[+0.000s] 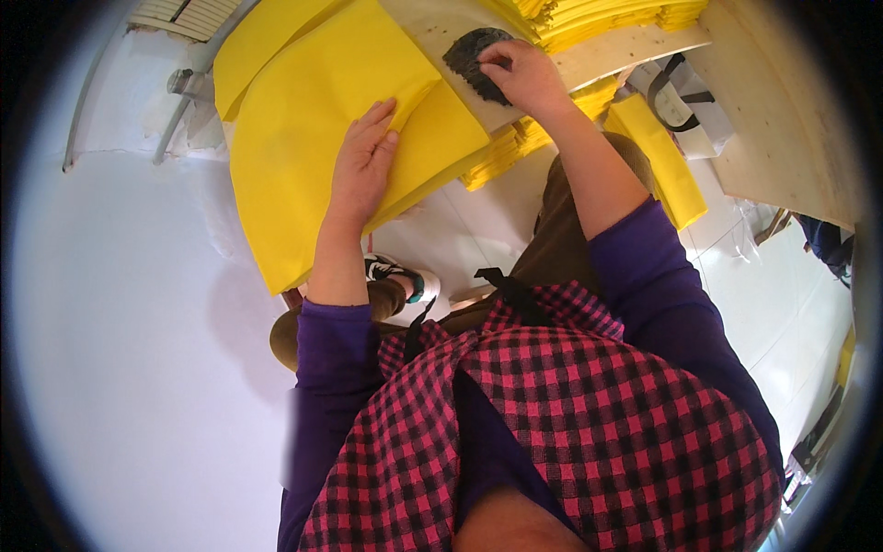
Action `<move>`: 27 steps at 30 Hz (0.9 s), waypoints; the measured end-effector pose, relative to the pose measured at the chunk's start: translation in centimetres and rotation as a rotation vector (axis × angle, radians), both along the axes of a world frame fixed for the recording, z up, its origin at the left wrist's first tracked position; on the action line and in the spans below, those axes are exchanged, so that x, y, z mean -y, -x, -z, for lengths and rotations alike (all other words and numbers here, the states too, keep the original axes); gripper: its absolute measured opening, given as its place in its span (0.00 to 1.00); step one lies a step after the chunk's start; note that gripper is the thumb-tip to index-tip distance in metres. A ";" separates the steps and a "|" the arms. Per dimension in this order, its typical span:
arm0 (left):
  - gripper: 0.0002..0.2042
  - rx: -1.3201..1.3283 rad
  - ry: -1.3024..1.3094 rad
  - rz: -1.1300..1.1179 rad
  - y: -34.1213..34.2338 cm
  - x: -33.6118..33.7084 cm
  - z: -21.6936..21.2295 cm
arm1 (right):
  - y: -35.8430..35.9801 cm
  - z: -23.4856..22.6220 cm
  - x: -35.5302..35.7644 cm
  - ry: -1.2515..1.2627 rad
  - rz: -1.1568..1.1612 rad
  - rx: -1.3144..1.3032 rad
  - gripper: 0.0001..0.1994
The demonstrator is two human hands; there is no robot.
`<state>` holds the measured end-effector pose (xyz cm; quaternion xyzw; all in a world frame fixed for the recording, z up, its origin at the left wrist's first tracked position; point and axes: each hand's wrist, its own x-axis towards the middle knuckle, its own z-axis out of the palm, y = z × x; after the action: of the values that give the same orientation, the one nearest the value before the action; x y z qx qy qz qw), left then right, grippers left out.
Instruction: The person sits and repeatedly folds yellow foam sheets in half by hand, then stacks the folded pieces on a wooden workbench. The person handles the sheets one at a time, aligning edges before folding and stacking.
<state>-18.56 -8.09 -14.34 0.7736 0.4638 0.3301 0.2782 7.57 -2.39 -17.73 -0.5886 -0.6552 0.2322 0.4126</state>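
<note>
A large yellow sheet [322, 129], fabric-like and smooth, covers much of the table at the upper left and hangs over its near edge. My left hand [365, 166] lies flat on it, fingers stretched out, close to a raised fold by the sheet's right part. Right of the sheet, a dark, ragged-edged heap or pad [474, 60] rests on the wooden tabletop [423, 23]; its exact kind is unclear. Over it is my right hand [524, 78], thumb and fingers pinched together at its edge. Whatever is between those fingertips is too small to make out.
Stacked yellow pieces [616, 23] lie at the far right of the table. Below the tabletop are more yellow folds, with a yellow bundle [658, 156] beside my knee. A wooden panel [782, 110] stands at the right, near a white bag [694, 110] with black straps.
</note>
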 end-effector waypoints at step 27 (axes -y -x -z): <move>0.19 0.161 0.250 -0.111 0.2 0.0 -0.3 | -0.2 -1.8 2.2 0.123 -0.611 -0.202 0.11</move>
<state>-18.81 -8.09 -14.08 0.6771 0.5197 0.3456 0.3899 7.76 -4.56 -15.97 -0.3624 -0.7420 0.4418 0.3505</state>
